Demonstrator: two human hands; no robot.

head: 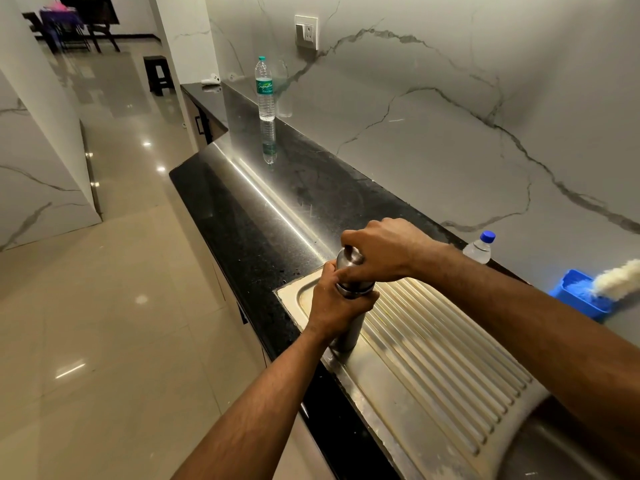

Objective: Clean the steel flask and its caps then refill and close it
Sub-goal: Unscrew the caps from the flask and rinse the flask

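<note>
A steel flask [349,332] stands upright at the near left corner of the ribbed steel drainboard [443,368]. My left hand [334,306] grips the flask's body just below the neck. From above, my right hand [381,251] curls over the steel cap [351,263] on top of the flask, fingers wrapped around it. Most of the flask's upper part is hidden by both hands.
A tall water bottle with a green label [265,88] stands far back on the black counter [249,216]. A small blue-capped bottle [479,247] sits by the marble wall. A blue tub [581,294] with a white brush [618,278] lies at the right.
</note>
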